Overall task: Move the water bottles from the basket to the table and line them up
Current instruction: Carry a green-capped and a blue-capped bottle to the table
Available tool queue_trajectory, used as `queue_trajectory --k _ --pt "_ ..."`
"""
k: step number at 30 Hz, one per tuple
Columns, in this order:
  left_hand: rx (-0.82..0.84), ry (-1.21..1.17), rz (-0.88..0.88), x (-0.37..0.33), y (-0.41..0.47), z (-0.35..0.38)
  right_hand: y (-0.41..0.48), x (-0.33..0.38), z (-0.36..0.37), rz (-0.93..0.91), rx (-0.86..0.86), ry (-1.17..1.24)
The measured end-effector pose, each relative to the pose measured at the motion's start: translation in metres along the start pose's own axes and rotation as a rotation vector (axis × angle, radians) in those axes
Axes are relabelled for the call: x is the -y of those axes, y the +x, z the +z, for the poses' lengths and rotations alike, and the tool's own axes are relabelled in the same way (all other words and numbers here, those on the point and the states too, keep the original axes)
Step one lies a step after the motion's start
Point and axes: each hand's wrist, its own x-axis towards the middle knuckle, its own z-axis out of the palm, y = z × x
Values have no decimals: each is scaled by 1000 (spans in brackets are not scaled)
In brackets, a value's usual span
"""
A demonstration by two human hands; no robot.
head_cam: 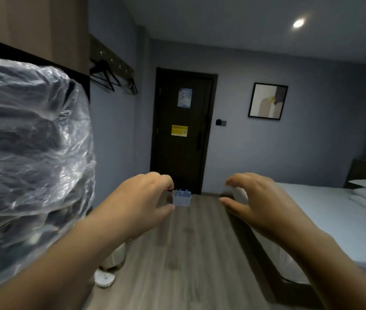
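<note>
The basket (182, 201) sits on the wood floor at the centre of the frame, just before the dark door (180, 153). The water bottles (181, 193) stand in it (only blue tops show, and the blur hides how many). Both hands are held out toward it, empty: the left hand (146, 198) and the right hand (260, 200) each have loosely hooked fingers and a spread thumb. The step, I judge, is the approach: close in first, crouch, then take one bottle by its body and keep it upright.
</note>
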Motion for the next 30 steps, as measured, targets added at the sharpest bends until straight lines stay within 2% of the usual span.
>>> queue_trajectory --k 5,15,30 --pt "-71 17 33 6 82 32 57 -56 18 19 -19 6" --pt "-56 7 5 50 222 129 179 -156 98 28 70 32" --pt "15 -51 -11 199 456 279 428 -259 247 69 107 8"
